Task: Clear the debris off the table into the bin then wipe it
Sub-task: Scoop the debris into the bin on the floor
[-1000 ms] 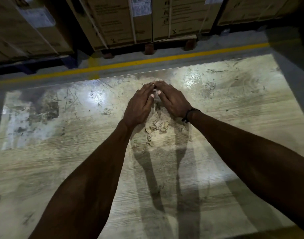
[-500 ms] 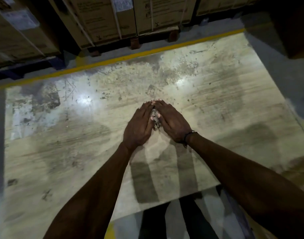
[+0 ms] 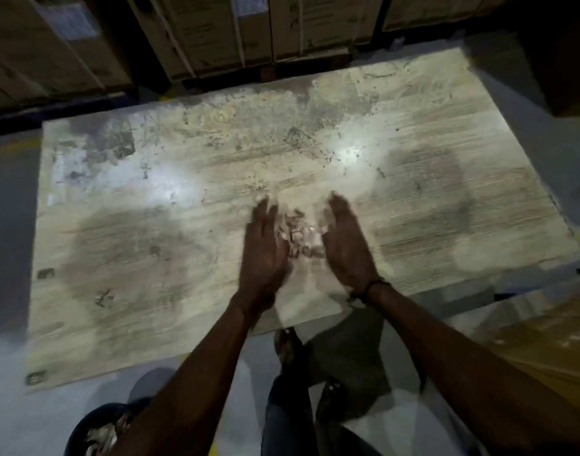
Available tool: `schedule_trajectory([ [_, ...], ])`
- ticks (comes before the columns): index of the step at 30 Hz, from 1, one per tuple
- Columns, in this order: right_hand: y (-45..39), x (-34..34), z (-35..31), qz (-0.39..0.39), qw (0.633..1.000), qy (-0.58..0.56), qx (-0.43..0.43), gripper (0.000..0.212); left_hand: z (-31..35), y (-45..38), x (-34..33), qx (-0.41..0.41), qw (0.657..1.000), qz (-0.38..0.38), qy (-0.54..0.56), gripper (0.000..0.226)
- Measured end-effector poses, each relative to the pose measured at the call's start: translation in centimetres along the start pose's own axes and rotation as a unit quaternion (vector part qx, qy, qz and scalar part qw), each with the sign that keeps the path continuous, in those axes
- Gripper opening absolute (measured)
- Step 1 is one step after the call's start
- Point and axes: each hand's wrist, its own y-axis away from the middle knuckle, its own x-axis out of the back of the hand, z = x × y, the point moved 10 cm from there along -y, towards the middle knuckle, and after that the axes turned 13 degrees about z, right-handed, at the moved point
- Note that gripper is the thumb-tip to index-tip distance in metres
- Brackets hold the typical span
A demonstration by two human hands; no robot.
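Note:
A small pile of pale debris scraps lies on the worn, stained wooden table, a little way in from its near edge. My left hand stands on its edge just left of the pile, fingers straight. On the pile's right side my right hand, with a dark band at the wrist, does the same. The two palms face each other with the scraps between them. A dark round bin with scraps inside sits on the floor at the lower left, partly hidden by my left forearm.
Stacked cardboard boxes on pallets line the far side of the table. Another brown box stands at the right. My legs and feet show below the table's near edge, on a grey floor.
My hands have drawn the debris toward the near edge and spread apart, so the pile shows between them. The view has pulled back, bringing the bin and my legs into sight.

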Motion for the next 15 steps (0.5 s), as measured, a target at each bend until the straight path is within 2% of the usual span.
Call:
schedule_trajectory([
  [3,-1.6,4.3,6.4,0.107,0.991,0.049,-0.066,0.062,-6.0,-0.3,4.8,0.049,0.991,0.084,-0.094,0.063],
  [5,-2.2,5.8,10.9,0.104,0.984,0.087,-0.115,0.072,-10.0,-0.1,6.9,0.099,0.974,0.118,-0.166,0.072],
  [7,-2.1,5.5,12.8,0.07,0.981,0.142,-0.114,0.079,-11.7,0.2,6.6,0.152,0.965,0.118,-0.18,0.081],
  [10,-1.5,3.5,11.4,0.065,0.977,0.18,-0.095,0.076,-9.6,0.0,3.8,0.136,0.969,0.112,-0.172,0.083],
  [13,-1.1,0.3,6.7,0.093,0.982,0.164,0.015,0.066,-5.5,-0.5,0.5,0.09,0.982,0.096,-0.133,0.082],
  [15,-0.5,-1.7,4.5,0.074,0.987,0.13,0.051,0.065,-2.6,-0.5,-1.8,0.071,0.992,0.07,-0.072,0.077],
])
